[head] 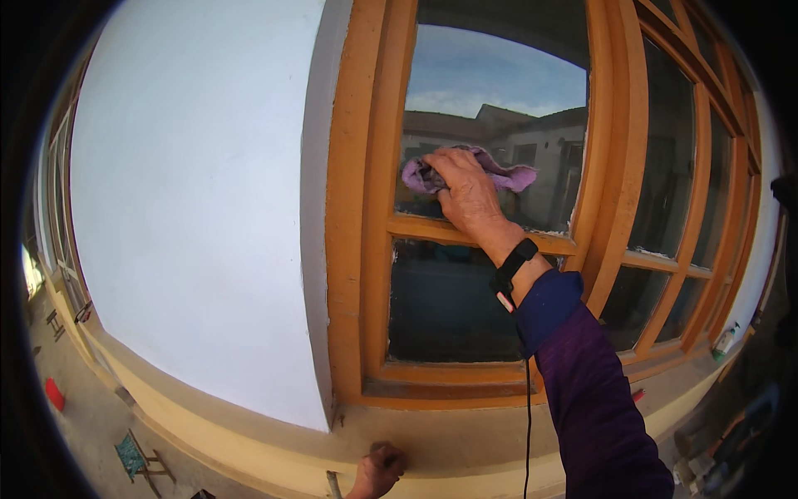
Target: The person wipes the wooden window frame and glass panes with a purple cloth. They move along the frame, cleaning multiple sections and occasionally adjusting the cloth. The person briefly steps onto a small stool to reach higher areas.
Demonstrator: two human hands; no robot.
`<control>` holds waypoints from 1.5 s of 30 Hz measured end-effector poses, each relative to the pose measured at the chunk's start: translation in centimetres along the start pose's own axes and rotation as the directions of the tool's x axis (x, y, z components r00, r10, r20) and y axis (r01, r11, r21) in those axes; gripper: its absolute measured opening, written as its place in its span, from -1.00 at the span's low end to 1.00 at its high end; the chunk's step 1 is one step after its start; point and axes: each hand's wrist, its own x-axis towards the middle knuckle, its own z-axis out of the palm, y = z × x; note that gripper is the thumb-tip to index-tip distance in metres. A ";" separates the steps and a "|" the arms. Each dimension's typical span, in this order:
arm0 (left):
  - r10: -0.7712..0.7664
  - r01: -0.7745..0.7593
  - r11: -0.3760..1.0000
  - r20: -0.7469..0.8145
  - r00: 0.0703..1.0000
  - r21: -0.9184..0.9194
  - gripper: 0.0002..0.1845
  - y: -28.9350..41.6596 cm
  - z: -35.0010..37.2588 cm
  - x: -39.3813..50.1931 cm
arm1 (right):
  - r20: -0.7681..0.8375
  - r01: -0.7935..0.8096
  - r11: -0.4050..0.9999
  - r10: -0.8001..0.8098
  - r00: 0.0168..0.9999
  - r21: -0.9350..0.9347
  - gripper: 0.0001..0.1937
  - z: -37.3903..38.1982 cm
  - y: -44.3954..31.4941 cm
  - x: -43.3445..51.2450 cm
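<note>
My right hand (466, 190) presses a crumpled purple cloth (514, 178) flat against the upper glass pane (499, 75) of an orange-brown wooden window. The cloth sticks out on both sides of the fingers, just above the horizontal glazing bar (430, 228). A black band (516, 265) circles that wrist, and a thin black cord (528, 430) hangs down beside the sleeve. Low in the picture, my left hand (378, 471) is curled into a loose fist at the edge of the window ledge (449, 430). Nothing shows in its fingers.
A white wall (199, 206) stands left of the window frame (352, 206). Farther along the ledge are a spray bottle (725, 343) and a small red object (638, 395). On the ground at left are a folding stool (134, 458) and a red object (55, 394).
</note>
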 end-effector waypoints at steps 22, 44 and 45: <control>0.212 -0.194 0.967 -0.098 0.972 0.162 -0.85 0.6 -0.3 0.0 | 0.360 -0.178 0.970 0.228 0.905 -0.167 -0.42 -17.0 20.4 -4.3; -0.057 0.057 0.998 -0.007 0.998 -0.005 -0.89 1.8 0.0 0.2 | -0.008 0.127 0.978 -0.130 0.991 -0.163 -0.54 -6.5 7.8 10.5; -0.068 0.068 0.998 -0.022 0.997 -0.010 -0.90 2.0 0.0 0.2 | -0.004 0.153 0.977 -0.155 0.988 -0.148 -0.55 -4.5 5.9 10.2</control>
